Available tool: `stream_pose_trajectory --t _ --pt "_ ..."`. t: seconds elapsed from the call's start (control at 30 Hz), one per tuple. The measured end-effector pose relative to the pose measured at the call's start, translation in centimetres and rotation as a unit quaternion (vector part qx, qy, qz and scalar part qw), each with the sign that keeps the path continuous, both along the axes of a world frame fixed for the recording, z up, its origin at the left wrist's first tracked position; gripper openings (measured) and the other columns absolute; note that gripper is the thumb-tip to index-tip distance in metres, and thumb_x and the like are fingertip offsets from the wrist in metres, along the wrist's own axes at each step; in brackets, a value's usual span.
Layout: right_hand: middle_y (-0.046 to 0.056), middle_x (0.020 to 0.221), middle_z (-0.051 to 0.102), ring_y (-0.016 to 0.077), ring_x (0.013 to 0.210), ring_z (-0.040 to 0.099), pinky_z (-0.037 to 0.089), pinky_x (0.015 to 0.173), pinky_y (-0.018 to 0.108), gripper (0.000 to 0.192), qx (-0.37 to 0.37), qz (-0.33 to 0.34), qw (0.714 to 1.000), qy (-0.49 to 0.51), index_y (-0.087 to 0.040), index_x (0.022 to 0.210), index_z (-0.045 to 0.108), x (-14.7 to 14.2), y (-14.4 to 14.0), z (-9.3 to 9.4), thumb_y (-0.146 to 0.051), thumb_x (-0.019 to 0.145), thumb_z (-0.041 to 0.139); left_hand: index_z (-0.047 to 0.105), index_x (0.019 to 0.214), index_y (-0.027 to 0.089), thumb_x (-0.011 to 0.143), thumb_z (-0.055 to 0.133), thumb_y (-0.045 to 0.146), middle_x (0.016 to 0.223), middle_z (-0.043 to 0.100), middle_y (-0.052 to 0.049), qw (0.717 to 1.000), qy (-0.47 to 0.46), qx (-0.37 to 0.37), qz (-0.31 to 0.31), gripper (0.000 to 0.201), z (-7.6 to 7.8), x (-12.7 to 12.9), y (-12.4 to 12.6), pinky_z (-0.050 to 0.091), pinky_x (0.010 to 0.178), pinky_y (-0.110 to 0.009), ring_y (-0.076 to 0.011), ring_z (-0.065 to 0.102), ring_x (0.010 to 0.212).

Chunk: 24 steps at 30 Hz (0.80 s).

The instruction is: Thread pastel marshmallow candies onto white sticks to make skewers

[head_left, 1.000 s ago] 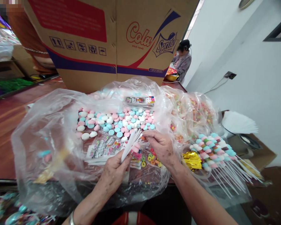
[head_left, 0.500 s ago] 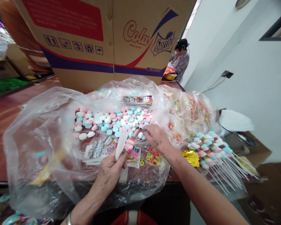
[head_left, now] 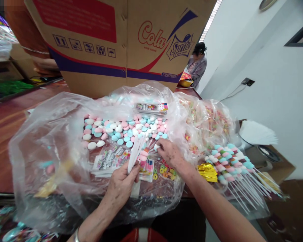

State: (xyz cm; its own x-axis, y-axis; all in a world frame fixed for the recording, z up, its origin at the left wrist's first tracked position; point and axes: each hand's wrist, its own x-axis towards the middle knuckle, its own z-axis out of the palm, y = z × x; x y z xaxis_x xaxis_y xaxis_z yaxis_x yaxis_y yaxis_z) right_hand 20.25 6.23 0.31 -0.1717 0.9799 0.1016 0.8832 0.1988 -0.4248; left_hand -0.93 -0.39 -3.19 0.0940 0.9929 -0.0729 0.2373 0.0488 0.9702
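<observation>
Against the view of one second ago, the main change is at the right hand (head_left: 170, 154): then its fingertips are at an orange-brown piece (head_left: 146, 149), whereas now that piece sits just above the pink pieces (head_left: 143, 156), free of the fingers, and the hand has shifted to a pale candy (head_left: 156, 147). In the inspector's judgement, this marks one piece added to the row and a further one picked up but not joined to it. The row appears to be on a stick gripped with the white sticks (head_left: 133, 156); the stick's path through the pieces cannot be made out. The left hand (head_left: 122, 181) is closed around the lower part of the bundle, which stands up and leans to the right, its forearm entering from lower left. The right hand comes in from lower right, palm turned down, with thumb and forefinger pinching the pale candy just beside the row; the state of its other fingers is partly hidden. Both hands work above the bench (head_left: 5, 144), over a clear plastic bag (head_left: 50, 124), between loose candies (head_left: 128, 144) beyond and printed cards (head_left: 113, 158) and ring-shaped pieces (head_left: 170, 174) nearer the person.
</observation>
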Motion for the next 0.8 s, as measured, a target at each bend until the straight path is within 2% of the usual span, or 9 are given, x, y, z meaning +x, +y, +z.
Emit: stream_pose_trajectory --t 0.2,0.27,0.33,0.4,0.47,0.53,0.57,0.67,0.8 --pt "0.012 0.102 0.066 0.0223 0.098 0.057 0.043 0.085 0.031 0.024 0.035 0.033 0.996 -0.079 -0.017 0.097 0.061 -1.2 -0.3 -0.8 -0.005 0.084 0.045 0.052 0.062 0.02 0.09 0.052 0.044 0.049 0.044 0.007 0.999 0.037 0.009 0.0 0.037 0.5 0.1 0.1 0.027 0.043 -0.022 -0.0095 0.038 0.042" --pt "0.009 0.097 0.066 0.0213 0.094 0.057 0.044 0.083 0.032 0.025 0.031 0.003 0.999 -0.018 -0.018 0.094 0.061 -1.1 0.0 -0.7 -0.003 0.079 0.047 0.051 0.061 0.021 0.09 0.051 0.043 0.048 0.043 0.007 0.999 0.046 0.012 0.001 0.037 1.0 0.2 0.1 0.028 0.045 -0.022 -0.0105 0.039 0.044" --pt "0.003 0.084 0.064 0.0185 0.08 0.058 0.045 0.074 0.03 0.016 0.008 -0.058 0.991 0.124 -0.02 0.088 0.061 -0.8 0.2 -0.4 -0.01 0.077 0.053 0.051 0.061 0.021 0.088 0.051 0.043 0.049 0.044 0.007 0.999 0.046 0.015 -0.003 0.036 1.5 0.3 0.0 0.03 0.047 -0.023 -0.0114 0.04 0.046" --pt "-0.002 0.07 0.06 0.0149 0.066 0.055 0.043 0.064 0.027 0.007 -0.026 -0.109 0.937 0.331 -0.02 0.082 0.059 -0.5 0.3 0.2 -0.02 0.074 0.06 0.051 0.061 0.021 0.087 0.051 0.043 0.051 0.046 0.006 0.998 0.05 0.019 -0.016 0.034 2.0 0.4 0.0 0.032 0.05 -0.023 -0.0122 0.043 0.049" --pt "-0.004 0.066 0.059 0.0124 0.06 0.054 0.043 0.059 0.025 0.015 -0.066 -0.114 0.846 0.517 -0.02 0.078 0.059 -0.3 0.1 1.0 -0.027 0.069 0.068 0.051 0.061 0.021 0.087 0.051 0.043 0.052 0.047 0.006 0.998 0.058 0.022 -0.033 0.034 2.3 0.4 0.0 0.033 0.052 -0.023 -0.0129 0.044 0.051" --pt "-0.003 0.068 0.062 0.0116 0.061 0.056 0.045 0.059 0.024 0.021 -0.099 -0.098 0.773 0.618 -0.019 0.075 0.06 -0.4 -0.2 1.9 -0.028 0.062 0.074 0.051 0.062 0.021 0.087 0.051 0.043 0.052 0.048 0.006 0.997 0.064 0.02 -0.041 0.033 2.3 0.5 0.0 0.033 0.053 -0.024 -0.0135 0.044 0.052" --pt "-0.003 0.07 0.064 0.0114 0.062 0.058 0.046 0.06 0.024 0.022 -0.112 -0.09 0.754 0.641 -0.018 0.075 0.062 -0.5 -0.3 2.2 -0.027 0.06 0.076 0.051 0.062 0.021 0.087 0.051 0.043 0.052 0.048 0.006 0.997 0.066 0.018 -0.041 0.033 2.3 0.5 0.1 0.033 0.053 -0.024 -0.0137 0.044 0.052" --pt "-0.002 0.072 0.067 0.0106 0.064 0.06 0.049 0.061 0.023 0.022 -0.132 -0.079 0.732 0.664 -0.018 0.074 0.064 -0.9 -0.7 2.8 -0.025 0.058 0.078 0.052 0.063 0.021 0.086 0.051 0.044 0.052 0.048 0.006 0.997 0.066 0.014 -0.042 0.033 2.3 0.6 0.2 0.032 0.053 -0.024 -0.0139 0.043 0.052" --pt "-0.001 0.072 0.069 0.0117 0.061 0.062 0.052 0.061 0.025 0.023 -0.152 -0.069 0.729 0.663 -0.018 0.075 0.064 -1.2 -0.8 2.7 -0.026 0.059 0.079 0.053 0.063 0.021 0.087 0.051 0.044 0.052 0.047 0.006 0.997 0.058 0.013 -0.045 0.033 2.2 0.7 0.2 0.032 0.053 -0.024 -0.0137 0.042 0.052"
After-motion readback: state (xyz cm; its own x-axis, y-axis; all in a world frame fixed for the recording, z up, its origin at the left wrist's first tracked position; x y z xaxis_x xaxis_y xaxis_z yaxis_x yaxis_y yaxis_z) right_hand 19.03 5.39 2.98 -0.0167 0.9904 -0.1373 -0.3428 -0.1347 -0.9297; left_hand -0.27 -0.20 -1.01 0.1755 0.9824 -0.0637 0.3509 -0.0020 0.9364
